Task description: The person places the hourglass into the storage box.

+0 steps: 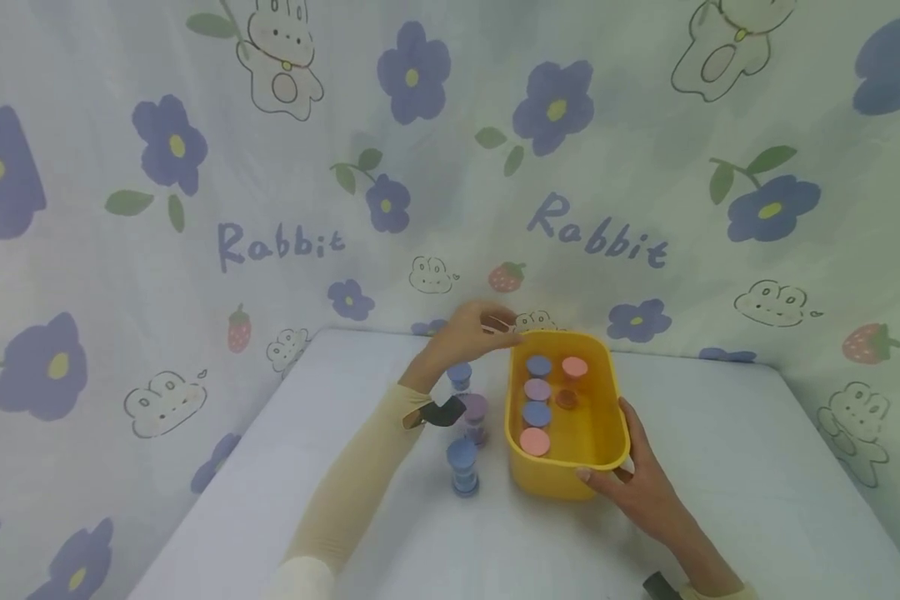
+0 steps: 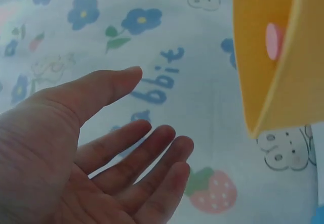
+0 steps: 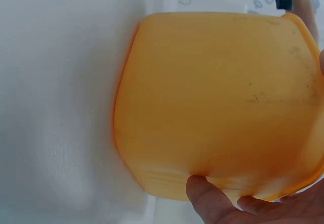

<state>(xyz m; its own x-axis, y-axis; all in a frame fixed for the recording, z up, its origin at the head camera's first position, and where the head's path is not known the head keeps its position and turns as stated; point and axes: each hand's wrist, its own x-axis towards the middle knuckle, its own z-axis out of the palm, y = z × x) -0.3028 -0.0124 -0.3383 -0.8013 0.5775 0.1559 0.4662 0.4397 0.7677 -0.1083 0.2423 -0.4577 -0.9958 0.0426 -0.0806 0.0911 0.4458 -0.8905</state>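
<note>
A yellow plastic bin (image 1: pixel 562 482) stands on the white table. Inside it are several sand timers, seen mostly by their round end caps, such as a pink cap (image 1: pixel 535 442) and a purple cap (image 1: pixel 537 389). My right hand (image 1: pixel 641 492) grips the bin's near right corner; in the right wrist view its fingertips (image 3: pixel 205 191) press the outer wall. By the far left rim, my left hand (image 1: pixel 468 337) is held with fingers loosely extended and nothing in it. Left of the bin stand a near blue sand timer (image 1: pixel 463 468), a purple sand timer (image 1: pixel 475 419) and a farther blue sand timer (image 1: pixel 460 377).
A pale cloth (image 1: pixel 450 150) printed with rabbits, flowers and strawberries hangs behind the table. The white tabletop (image 1: pixel 720 450) extends to both sides of the bin. My left forearm (image 1: pixel 360 483) passes left of the standing timers.
</note>
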